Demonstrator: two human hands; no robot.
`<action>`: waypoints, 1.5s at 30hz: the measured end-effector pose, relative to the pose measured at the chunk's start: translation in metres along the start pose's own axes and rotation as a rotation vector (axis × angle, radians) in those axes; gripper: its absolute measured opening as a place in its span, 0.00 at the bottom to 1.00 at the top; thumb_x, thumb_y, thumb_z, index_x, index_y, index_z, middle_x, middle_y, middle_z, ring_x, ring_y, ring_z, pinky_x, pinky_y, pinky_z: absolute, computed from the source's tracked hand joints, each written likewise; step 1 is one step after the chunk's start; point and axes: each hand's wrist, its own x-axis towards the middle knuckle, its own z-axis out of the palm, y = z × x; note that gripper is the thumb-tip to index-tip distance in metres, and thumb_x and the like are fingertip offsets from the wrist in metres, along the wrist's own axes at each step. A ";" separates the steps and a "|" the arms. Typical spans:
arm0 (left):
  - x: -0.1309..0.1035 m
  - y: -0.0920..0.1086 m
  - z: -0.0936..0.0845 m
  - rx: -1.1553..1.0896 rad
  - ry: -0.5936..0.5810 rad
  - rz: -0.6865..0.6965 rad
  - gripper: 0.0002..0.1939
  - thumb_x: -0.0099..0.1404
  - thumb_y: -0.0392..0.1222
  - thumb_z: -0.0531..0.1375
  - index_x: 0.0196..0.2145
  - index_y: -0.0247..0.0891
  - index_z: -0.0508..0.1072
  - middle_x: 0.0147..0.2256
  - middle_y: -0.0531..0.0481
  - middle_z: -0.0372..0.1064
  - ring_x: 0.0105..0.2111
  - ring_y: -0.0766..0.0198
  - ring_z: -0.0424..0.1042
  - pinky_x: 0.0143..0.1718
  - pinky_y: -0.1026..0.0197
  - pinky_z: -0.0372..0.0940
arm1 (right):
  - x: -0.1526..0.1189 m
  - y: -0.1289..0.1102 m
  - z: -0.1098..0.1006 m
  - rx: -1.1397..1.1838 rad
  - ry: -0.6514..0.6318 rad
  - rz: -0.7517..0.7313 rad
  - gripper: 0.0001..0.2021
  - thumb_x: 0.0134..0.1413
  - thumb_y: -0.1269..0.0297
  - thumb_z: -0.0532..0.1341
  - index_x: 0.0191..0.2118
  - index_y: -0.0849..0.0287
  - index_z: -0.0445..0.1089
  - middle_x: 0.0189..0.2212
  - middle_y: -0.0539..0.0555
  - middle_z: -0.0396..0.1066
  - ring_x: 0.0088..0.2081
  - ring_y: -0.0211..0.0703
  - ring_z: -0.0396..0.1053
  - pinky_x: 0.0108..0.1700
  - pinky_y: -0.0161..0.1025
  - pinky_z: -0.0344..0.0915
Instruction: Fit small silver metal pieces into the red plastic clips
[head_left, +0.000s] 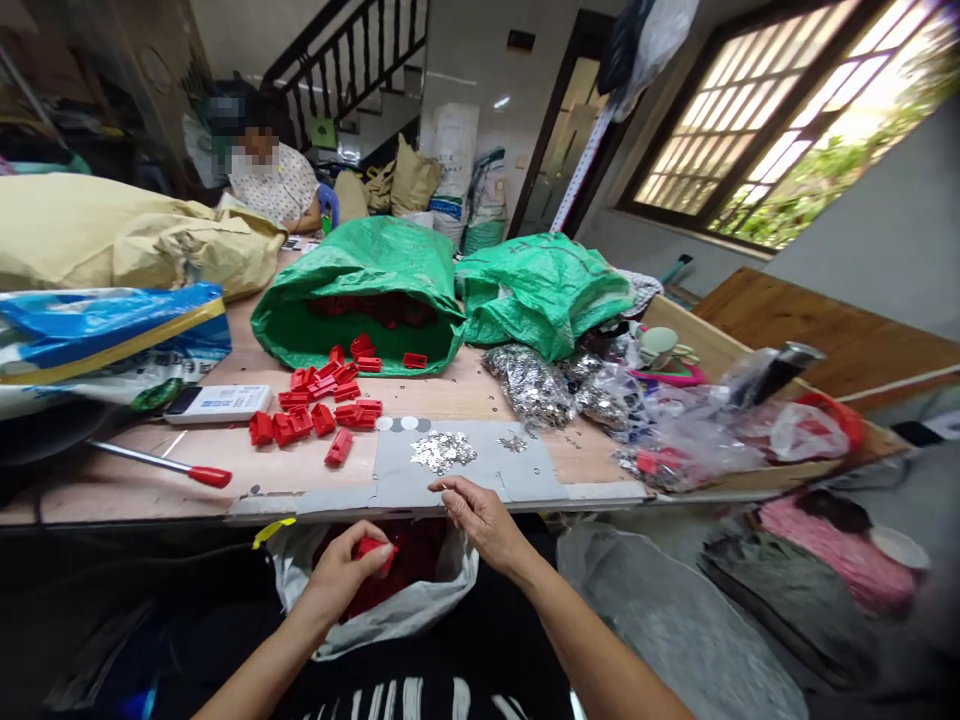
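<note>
My left hand [352, 565] is closed around a small red plastic part [377, 553], above a white sack [409, 622] in my lap with more red parts inside. To its right, my right hand [476, 520] hovers at the table's front edge, thumb and forefinger pinched together; whatever sits at the fingertips is too small to name. Just beyond it, a pile of small shiny metal pieces [442, 452] lies on a grey mat [390, 475], with a smaller heap [512, 443] to the right. Several loose red parts [324, 385] are scattered on the table, left of the mat.
An open green sack [367, 260] holding red parts stands behind, beside another green sack [544, 285]. Bags of metal pieces [529, 385] lie at right near a cluttered wooden tray [787, 470]. A red-tipped lever [210, 476] juts in at left. A person [274, 185] sits across the table.
</note>
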 end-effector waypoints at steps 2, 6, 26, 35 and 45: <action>0.003 -0.019 -0.010 0.338 0.040 0.086 0.17 0.51 0.47 0.65 0.39 0.42 0.76 0.35 0.50 0.72 0.39 0.56 0.72 0.46 0.52 0.66 | 0.000 0.010 -0.017 -0.085 0.095 0.021 0.17 0.61 0.54 0.52 0.46 0.58 0.69 0.22 0.46 0.61 0.25 0.36 0.60 0.30 0.33 0.56; 0.003 -0.038 -0.018 0.595 0.065 0.162 0.23 0.55 0.51 0.59 0.49 0.49 0.72 0.40 0.50 0.71 0.43 0.55 0.73 0.47 0.52 0.66 | 0.001 0.034 -0.059 -0.295 0.367 0.060 0.14 0.59 0.56 0.54 0.44 0.59 0.70 0.31 0.51 0.71 0.32 0.40 0.67 0.37 0.36 0.62; 0.024 0.039 -0.020 0.533 0.479 0.468 0.17 0.59 0.49 0.59 0.44 0.41 0.69 0.39 0.47 0.69 0.30 0.60 0.69 0.37 0.55 0.65 | 0.049 0.065 -0.136 -0.919 0.547 0.302 0.09 0.57 0.66 0.56 0.40 0.57 0.72 0.38 0.56 0.73 0.38 0.44 0.68 0.36 0.35 0.57; 0.070 0.043 -0.042 0.833 0.737 0.596 0.16 0.60 0.42 0.58 0.45 0.35 0.66 0.43 0.40 0.64 0.46 0.48 0.64 0.50 0.44 0.59 | 0.053 0.076 -0.144 -0.923 0.530 0.251 0.08 0.56 0.64 0.56 0.36 0.59 0.71 0.35 0.57 0.74 0.35 0.46 0.69 0.34 0.37 0.56; 0.064 0.046 -0.045 0.748 0.616 0.654 0.02 0.60 0.35 0.56 0.32 0.40 0.68 0.35 0.45 0.69 0.40 0.52 0.69 0.44 0.50 0.63 | 0.037 0.093 -0.152 -0.772 0.666 0.221 0.10 0.50 0.59 0.55 0.35 0.57 0.68 0.30 0.56 0.73 0.31 0.47 0.70 0.32 0.37 0.59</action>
